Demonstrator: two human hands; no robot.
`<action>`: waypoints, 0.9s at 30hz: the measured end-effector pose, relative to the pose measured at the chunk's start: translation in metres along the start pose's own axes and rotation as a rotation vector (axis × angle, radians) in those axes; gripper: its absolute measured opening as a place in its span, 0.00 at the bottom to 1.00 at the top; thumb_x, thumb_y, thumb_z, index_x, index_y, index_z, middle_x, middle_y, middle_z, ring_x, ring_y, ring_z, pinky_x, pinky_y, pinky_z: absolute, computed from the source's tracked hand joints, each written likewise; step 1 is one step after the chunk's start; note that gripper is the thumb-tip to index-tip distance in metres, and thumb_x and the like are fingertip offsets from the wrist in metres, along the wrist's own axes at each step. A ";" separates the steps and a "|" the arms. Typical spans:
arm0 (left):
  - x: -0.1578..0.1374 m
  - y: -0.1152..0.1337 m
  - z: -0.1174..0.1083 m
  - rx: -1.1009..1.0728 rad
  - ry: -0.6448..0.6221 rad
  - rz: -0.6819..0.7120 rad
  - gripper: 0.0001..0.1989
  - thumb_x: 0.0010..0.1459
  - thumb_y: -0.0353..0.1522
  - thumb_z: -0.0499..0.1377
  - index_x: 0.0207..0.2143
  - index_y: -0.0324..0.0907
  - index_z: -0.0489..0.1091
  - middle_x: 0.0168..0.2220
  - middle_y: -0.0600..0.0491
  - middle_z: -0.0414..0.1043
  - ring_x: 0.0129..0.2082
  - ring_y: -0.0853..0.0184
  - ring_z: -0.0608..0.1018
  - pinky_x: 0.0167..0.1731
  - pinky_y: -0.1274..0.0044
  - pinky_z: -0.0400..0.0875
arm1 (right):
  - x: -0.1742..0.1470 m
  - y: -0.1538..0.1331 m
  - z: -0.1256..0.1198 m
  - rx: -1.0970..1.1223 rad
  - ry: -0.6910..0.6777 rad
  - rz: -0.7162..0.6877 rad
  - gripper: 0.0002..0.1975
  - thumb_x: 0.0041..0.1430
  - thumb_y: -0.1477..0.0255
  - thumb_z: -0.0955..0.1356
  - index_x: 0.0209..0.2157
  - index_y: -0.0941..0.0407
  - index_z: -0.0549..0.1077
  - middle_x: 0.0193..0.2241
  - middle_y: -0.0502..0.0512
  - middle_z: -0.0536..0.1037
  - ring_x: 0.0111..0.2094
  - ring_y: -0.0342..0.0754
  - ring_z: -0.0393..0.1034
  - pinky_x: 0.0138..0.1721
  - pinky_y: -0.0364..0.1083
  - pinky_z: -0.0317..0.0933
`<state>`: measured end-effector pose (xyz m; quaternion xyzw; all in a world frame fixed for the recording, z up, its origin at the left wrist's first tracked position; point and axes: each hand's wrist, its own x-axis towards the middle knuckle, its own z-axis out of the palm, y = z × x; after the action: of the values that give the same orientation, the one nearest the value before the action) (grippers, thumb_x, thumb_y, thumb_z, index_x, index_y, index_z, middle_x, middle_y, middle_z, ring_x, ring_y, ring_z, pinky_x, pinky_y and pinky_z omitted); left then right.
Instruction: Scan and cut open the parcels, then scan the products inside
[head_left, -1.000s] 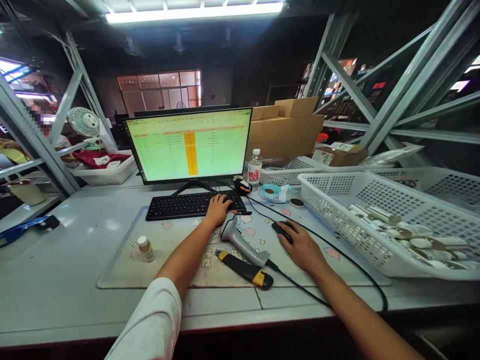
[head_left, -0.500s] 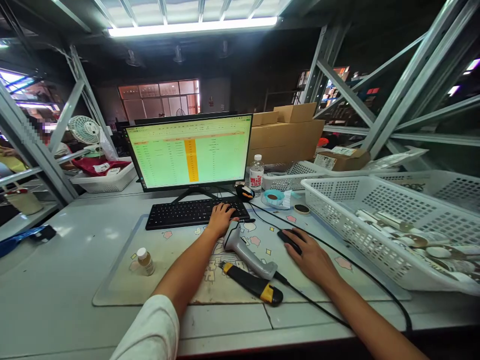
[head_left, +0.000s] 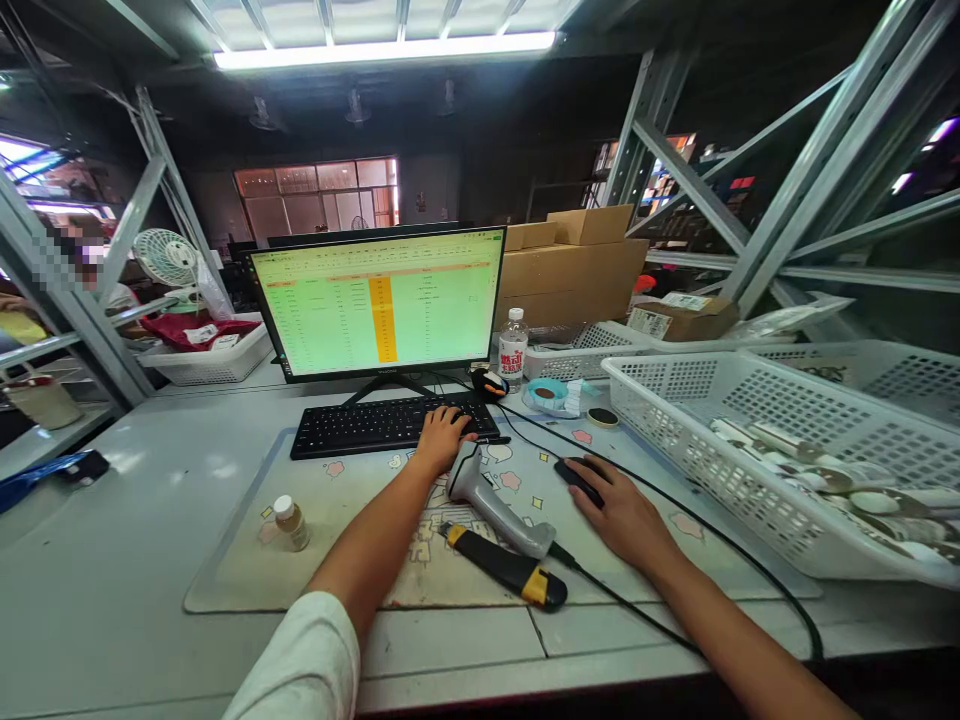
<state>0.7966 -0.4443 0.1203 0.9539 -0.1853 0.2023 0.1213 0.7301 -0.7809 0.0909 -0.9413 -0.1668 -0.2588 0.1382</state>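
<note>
My left hand (head_left: 442,440) lies on the right part of a black keyboard (head_left: 360,427), its fingers spread over the keys. A black computer mouse (head_left: 579,482) is under my right hand (head_left: 619,505), whose fingers rest around it. Between my arms a grey barcode scanner (head_left: 499,510) lies on the printed desk mat (head_left: 247,570). Just in front of it is a black and yellow utility knife (head_left: 502,568). Behind the keyboard stands a monitor (head_left: 322,320) showing a green spreadsheet with one orange column.
Left of my forearm stands a small white-capped bottle (head_left: 291,522). A white basket (head_left: 720,440) with several pale pieces fills the right side. A water bottle (head_left: 513,350), a blue tape roll (head_left: 547,396) and cardboard boxes (head_left: 570,280) sit behind. The scanner's cable (head_left: 630,605) crosses the mat.
Both hands keep their places on the keyboard and mouse. The view has shifted very slightly; nothing on the desk has visibly moved.
</note>
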 end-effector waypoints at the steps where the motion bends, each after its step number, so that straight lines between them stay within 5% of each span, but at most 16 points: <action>1: 0.000 0.000 0.000 0.001 0.000 -0.001 0.21 0.73 0.43 0.55 0.63 0.45 0.71 0.66 0.46 0.68 0.66 0.52 0.65 0.65 0.58 0.62 | 0.000 0.000 0.000 -0.001 0.002 -0.001 0.26 0.71 0.55 0.59 0.61 0.48 0.76 0.63 0.59 0.72 0.60 0.60 0.72 0.57 0.60 0.73; 18: 0.000 0.001 0.000 -0.051 0.025 -0.011 0.20 0.73 0.42 0.56 0.62 0.44 0.72 0.65 0.45 0.68 0.65 0.51 0.65 0.64 0.57 0.61 | 0.000 0.001 0.002 0.008 0.003 -0.013 0.26 0.71 0.56 0.59 0.61 0.50 0.76 0.62 0.60 0.72 0.60 0.60 0.71 0.60 0.61 0.71; 27: -0.003 0.008 -0.028 -0.169 0.239 -0.133 0.14 0.71 0.29 0.56 0.56 0.40 0.73 0.57 0.44 0.75 0.58 0.56 0.72 0.59 0.64 0.67 | 0.001 -0.004 -0.004 -0.031 -0.036 0.020 0.28 0.71 0.55 0.58 0.63 0.50 0.74 0.63 0.60 0.72 0.58 0.60 0.74 0.55 0.59 0.75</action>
<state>0.7815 -0.4421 0.1447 0.9196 -0.1225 0.2896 0.2355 0.7272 -0.7781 0.0949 -0.9495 -0.1559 -0.2431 0.1231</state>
